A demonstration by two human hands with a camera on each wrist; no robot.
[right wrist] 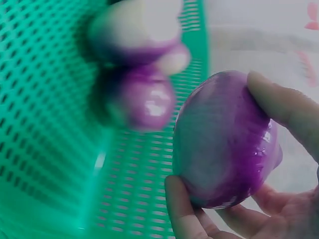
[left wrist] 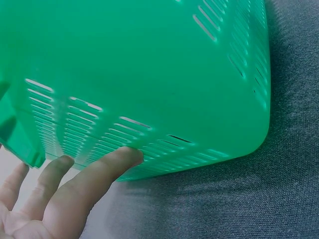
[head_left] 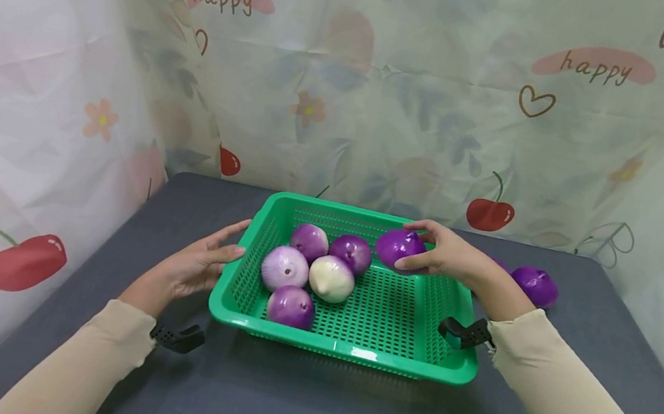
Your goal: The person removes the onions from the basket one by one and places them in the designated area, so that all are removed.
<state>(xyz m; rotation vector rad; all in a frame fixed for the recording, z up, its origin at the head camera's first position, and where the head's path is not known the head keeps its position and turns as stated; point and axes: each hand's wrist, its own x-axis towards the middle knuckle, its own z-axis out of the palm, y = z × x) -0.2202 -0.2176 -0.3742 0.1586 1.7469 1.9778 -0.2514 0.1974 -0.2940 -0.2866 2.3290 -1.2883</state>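
Observation:
A purple onion is gripped in my right hand, above the right back part of a green basket. In the right wrist view, fingers and thumb wrap around the glossy onion. Several more onions lie together in the basket's left half, among them a pale one and a light purple one. My left hand is at the basket's left side, its thumb at the rim. Seen from the left wrist, extended fingers are against or close to the slotted outer wall.
Another purple onion lies on the dark grey table right of the basket, with a bit of one more visible behind my right forearm. A patterned curtain rises behind the table and along both sides.

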